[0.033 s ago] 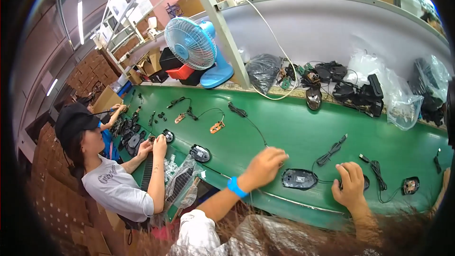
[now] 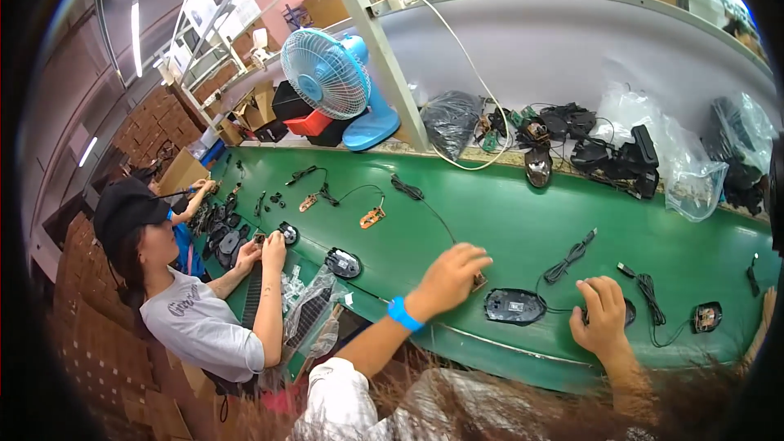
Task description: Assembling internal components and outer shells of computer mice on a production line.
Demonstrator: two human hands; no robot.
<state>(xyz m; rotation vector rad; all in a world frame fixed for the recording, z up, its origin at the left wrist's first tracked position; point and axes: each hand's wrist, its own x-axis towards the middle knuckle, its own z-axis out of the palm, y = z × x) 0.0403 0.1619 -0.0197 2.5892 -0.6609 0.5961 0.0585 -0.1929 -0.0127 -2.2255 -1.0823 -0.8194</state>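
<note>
My left hand [image 2: 447, 279], with a blue band at its wrist, is over the green work surface [image 2: 482, 216]. Its bent fingers close over a small circuit board [image 2: 480, 281], mostly hidden beneath them; a black cable [image 2: 408, 188] runs up from there. Just right of it lies a black mouse base [image 2: 514, 307], its inner side facing me. My right hand [image 2: 603, 317] curls over a dark computer mouse [image 2: 630, 312], whose right edge peeks out past the fingers. A cable bundle [image 2: 570, 257] lies above, its lead running toward that mouse.
Further right lie another cable [image 2: 649, 298] and an opened mouse [image 2: 706, 318]. Orange circuit boards [image 2: 372, 217] and a mouse shell [image 2: 343, 263] are to the left, near a seated co-worker [image 2: 196, 302]. A blue fan [image 2: 335, 82] and bagged parts [image 2: 452, 124] line the back.
My left hand has shifted very slightly, and the edge of the circuit board now shows beside its fingers. My right hand stays in place over the mouse.
</note>
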